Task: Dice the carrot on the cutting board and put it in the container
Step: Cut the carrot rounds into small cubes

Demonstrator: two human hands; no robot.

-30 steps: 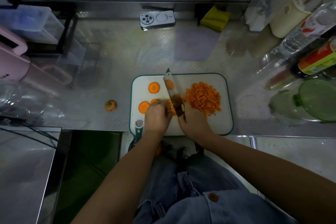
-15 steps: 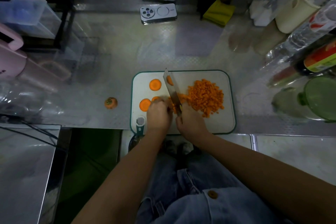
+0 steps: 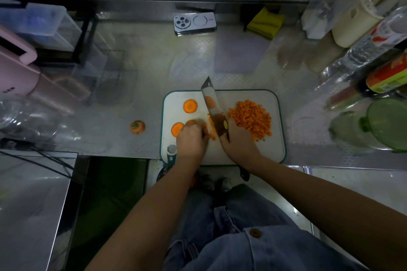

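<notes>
Changed: little since half a second back. Both hands keep their places at the near side of the board, and the knife (image 3: 212,103) tip now pokes a touch further past the far rim.
Right hand (image 3: 239,143): wrapped round the knife handle, with the blade angled away and to the left across the cutting board (image 3: 273,147).
Left hand (image 3: 191,138): fingers curled down onto a carrot piece (image 3: 211,132), pinning it just beside the blade.
Diced carrot (image 3: 251,120): a loose heap on the right half of the board, touching the right hand.
Carrot slices: two rounds left of the blade, one far (image 3: 190,105) and one near (image 3: 177,129), the near one partly under the left hand's knuckles.
Carrot top (image 3: 137,127): lying alone on the tabletop (image 3: 132,86), left of the board.
Container (image 3: 352,132): clear, with a green lid (it stands well off to the right) — no carrot visible in it.
Far edge: a phone (image 3: 195,22) lying face down and a yellow cloth (image 3: 265,23).
</notes>
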